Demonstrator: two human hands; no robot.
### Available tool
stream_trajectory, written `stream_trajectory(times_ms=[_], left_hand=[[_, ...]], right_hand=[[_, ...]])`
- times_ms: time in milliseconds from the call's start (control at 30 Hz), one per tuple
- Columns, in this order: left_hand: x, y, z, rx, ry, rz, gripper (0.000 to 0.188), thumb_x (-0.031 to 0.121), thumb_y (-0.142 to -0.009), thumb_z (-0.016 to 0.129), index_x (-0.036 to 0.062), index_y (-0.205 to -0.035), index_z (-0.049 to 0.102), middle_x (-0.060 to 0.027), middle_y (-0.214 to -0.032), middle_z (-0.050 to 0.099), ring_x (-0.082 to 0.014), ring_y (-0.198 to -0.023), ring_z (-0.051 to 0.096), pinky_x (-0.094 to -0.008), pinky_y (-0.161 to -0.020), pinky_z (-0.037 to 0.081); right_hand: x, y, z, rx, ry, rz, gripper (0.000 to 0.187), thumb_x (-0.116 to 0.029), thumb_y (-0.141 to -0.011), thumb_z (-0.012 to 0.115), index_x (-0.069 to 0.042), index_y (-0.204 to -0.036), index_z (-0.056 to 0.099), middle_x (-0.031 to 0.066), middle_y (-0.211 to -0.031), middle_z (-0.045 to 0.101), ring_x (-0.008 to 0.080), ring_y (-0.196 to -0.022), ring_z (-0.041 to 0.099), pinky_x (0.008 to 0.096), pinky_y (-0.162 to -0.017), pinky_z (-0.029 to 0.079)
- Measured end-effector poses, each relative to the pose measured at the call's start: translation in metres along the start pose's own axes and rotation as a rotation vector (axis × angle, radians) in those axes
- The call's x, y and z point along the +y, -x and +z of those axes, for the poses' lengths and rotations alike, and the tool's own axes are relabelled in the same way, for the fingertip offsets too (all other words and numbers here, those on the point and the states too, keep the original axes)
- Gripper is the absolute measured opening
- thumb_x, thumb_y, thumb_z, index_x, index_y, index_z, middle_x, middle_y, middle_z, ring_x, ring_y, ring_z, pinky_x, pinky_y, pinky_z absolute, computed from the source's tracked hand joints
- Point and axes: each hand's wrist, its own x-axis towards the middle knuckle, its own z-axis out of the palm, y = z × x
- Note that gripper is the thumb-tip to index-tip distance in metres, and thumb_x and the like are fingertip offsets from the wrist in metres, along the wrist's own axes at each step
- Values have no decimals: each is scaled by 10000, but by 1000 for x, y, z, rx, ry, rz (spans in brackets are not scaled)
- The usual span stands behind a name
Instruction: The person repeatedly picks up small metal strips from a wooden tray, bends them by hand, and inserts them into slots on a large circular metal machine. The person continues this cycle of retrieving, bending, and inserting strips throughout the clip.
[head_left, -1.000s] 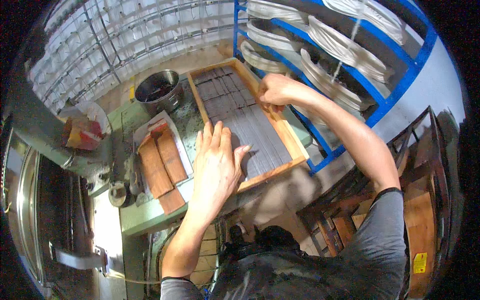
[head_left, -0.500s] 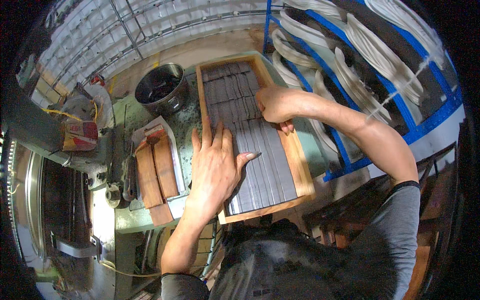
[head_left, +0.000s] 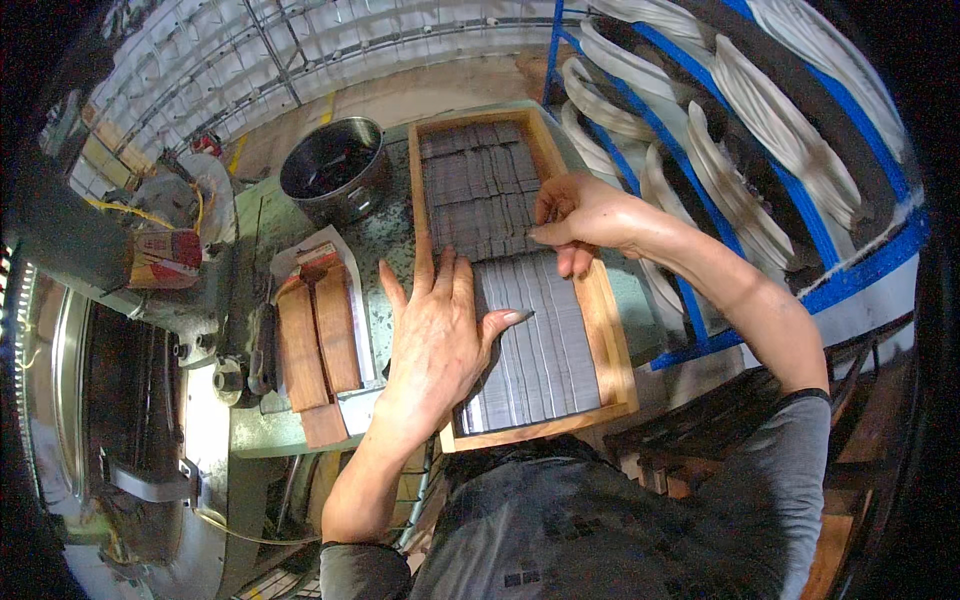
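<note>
A shallow wooden tray (head_left: pixel 617 365) lies lengthwise in front of me, filled with rows of thin, dark grey strips (head_left: pixel 535 345) packed closely together. My left hand (head_left: pixel 435 330) rests over the tray's left side with fingers spread, its thumb reaching across the strips. At the right side of the tray, my right hand (head_left: pixel 585 220) is closed, fingers curled and thumb tip down at the ends of the middle strips. Whatever it pinches is too small to make out. Between the upper and middle rows runs a dark, uneven seam.
Left of the tray stand a metal pot (head_left: pixel 335 170) with dark contents and some brown wooden pieces (head_left: pixel 320 340) on a white sheet. They share a worn green table (head_left: pixel 270 225). Beyond it at right, a blue rack (head_left: pixel 690 305) carries hanks of white fibre (head_left: pixel 775 170). Machinery stands at far left.
My right hand has turned and opened its curl slightly, its thumb now showing at the strips. The left hand keeps its place on the tray. The whole view has shifted a little.
</note>
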Motion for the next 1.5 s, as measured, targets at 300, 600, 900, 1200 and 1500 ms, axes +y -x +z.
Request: stream_trajectory(times_ms=[300, 600, 900, 1200, 1500], left_hand=[[-2, 0, -9, 34, 189, -70, 578, 364, -900, 680, -115, -1204, 567, -283, -1323, 564, -438, -1344, 427, -669, -1085, 281], [56, 31, -35, 320, 2072, -551, 418, -36, -922, 665, 1, -1310, 514, -162, -1268, 661, -320, -1150, 660, -427, -998, 533], [97, 81, -43, 570, 2189, -688, 301, -73, -914, 651, 47, -1185, 599, -164, -1113, 722, -318, -986, 722, -427, -864, 593], [83, 200, -58, 197, 1805, -1026, 226, -80, -883, 692, -75, -1101, 636, -182, -1033, 737, -264, -915, 735, -394, -847, 614], [10, 323, -73, -34, 1654, -1172, 198, -39, -862, 727, -54, -1049, 667, -152, -961, 749, -207, -860, 731, -325, -811, 592]], right_hand=[[-6, 10, -1, -61, -113, -104, 144, 1, -855, 727, 78, -877, 608, 143, -727, 669, 190, -592, 693, 270, -512, 583], [14, 128, 81, 422, -92, -796, 119, 13, -828, 767, 16, -876, 658, 126, -784, 703, 190, -669, 716, 285, -568, 593], [54, 143, 142, 555, 335, -1075, 272, -7, -737, 839, -23, -958, 681, 138, -884, 732, 262, -748, 730, 329, -650, 579], [71, 142, 186, 65, -86, -761, 369, -131, -794, 811, -19, -1113, 666, 168, -1013, 721, 261, -864, 730, 346, -792, 588], [41, 128, 344, -412, -647, -60, 281, 23, -890, 702, 47, -1165, 647, 152, -1068, 732, 181, -928, 718, 299, -772, 603]])
